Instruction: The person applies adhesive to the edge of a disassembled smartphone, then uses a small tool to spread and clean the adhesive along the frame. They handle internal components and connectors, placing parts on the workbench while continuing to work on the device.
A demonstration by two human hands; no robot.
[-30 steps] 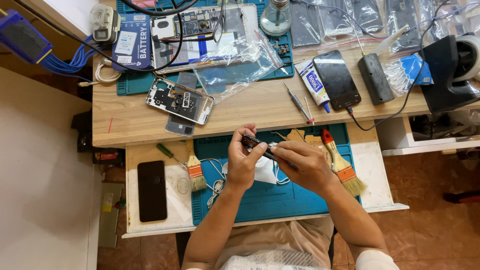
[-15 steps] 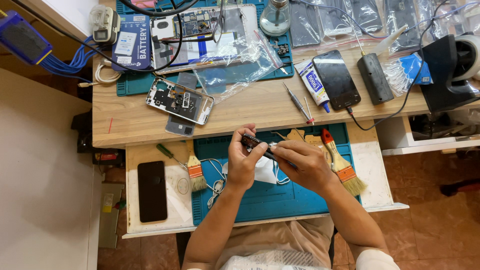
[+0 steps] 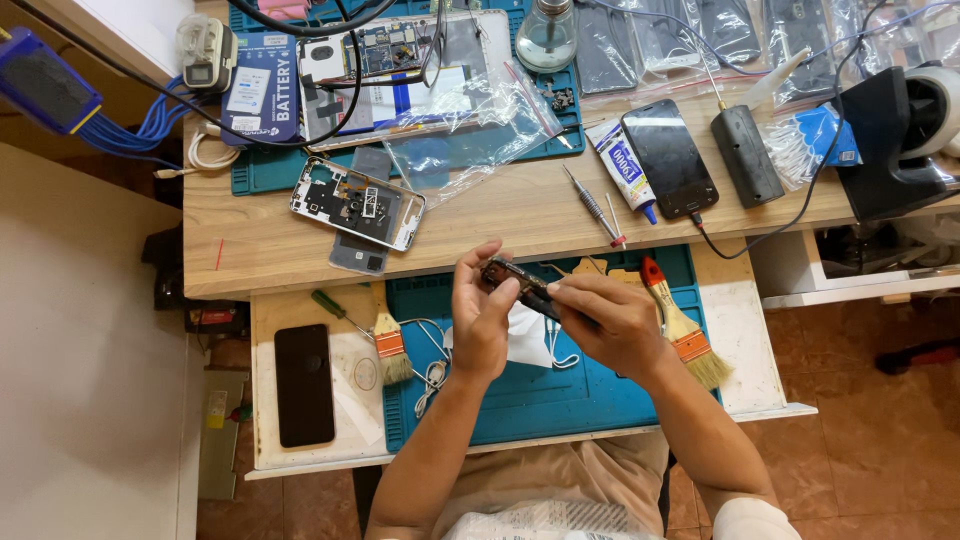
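Both hands pinch one small dark oblong phone part (image 3: 518, 287) above the blue-green rubber work mat (image 3: 560, 400) on the pull-out shelf: the left hand (image 3: 482, 318) clamps its upper-left end between thumb and fingertips, and the right hand (image 3: 612, 322) closes on its lower-right end. Compared with the pictures from a second and half a second ago, almost nothing has shifted; hands and part sit in the same spot, so the work looks like steady, fine handling rather than a move elsewhere. Its long axis runs diagonally, upper left toward the wooden desk (image 3: 500, 215), lower right toward the red-handled brush (image 3: 680, 325). A crumpled white tissue (image 3: 525, 335) lies just beneath.
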